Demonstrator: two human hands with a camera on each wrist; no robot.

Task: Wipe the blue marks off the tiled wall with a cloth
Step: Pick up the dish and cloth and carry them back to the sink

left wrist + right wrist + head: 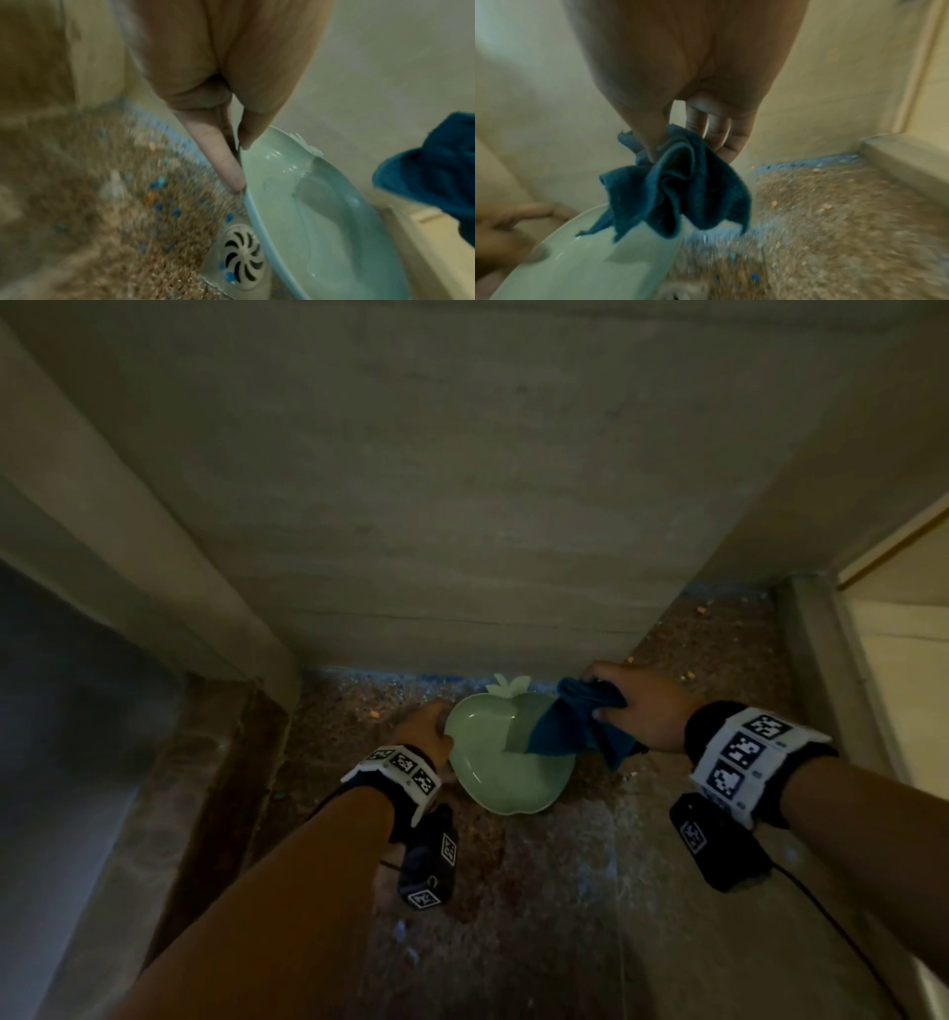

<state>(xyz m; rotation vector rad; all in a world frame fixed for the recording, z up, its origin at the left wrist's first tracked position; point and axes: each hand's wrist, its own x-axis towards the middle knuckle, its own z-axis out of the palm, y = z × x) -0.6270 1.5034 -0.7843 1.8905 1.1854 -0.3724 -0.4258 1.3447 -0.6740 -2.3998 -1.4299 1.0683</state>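
We faced the pale tiled wall [462,480] above a speckled brown floor [565,891], where a round white drain [241,261] sat beside our pale green apple-shaped dish [493,762]. Our left hand [423,729] pinched the dish's rim between thumb and finger, tilting it. Our right hand [642,706] clamped the bunched blue cloth [575,726], which hung over the dish's far edge.

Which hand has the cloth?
The right hand pinches the blue cloth above the green dish; the left hand only holds the dish's rim.
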